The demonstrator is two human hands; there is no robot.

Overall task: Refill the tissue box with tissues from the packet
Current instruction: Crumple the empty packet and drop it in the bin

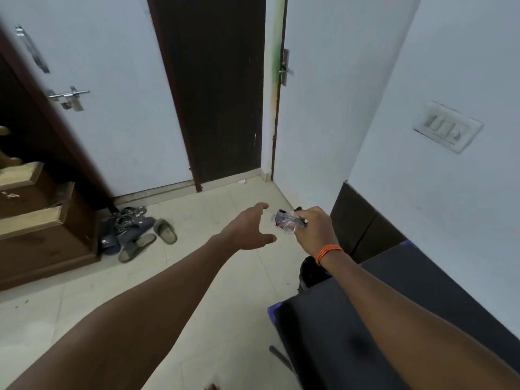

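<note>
A: Any brand or writing you can read?

B: None. The crumpled clear plastic packet [284, 222] shows a purplish patch, but it is too blurred to read. The white wall switch plate [447, 126], up and to the right of the hands, carries no legible marks either.

A: Where is that packet, and how do the hands stand?

B: The right hand [312, 230], with orange thread bands [329, 253] at its wrist, is closed around the packet, which pokes out on its left side. The left hand [249, 228] hangs just beside it, fingers and thumb spread in a loose curve, empty and not touching the plastic. Both are held out over the pale tiled floor [197, 277].

A: What is hard to make out?

B: Whether any tissues remain in the packet. A dark object [312, 273] below the right wrist is half hidden by the black flat surface with a blue edge [351, 319] under that forearm. Far to the left of the left hand lies a heap of grey and dark slippers [135, 232]; I cannot count them. The brown wooden cabinet [42, 229] beyond is cut off by the frame.
</note>
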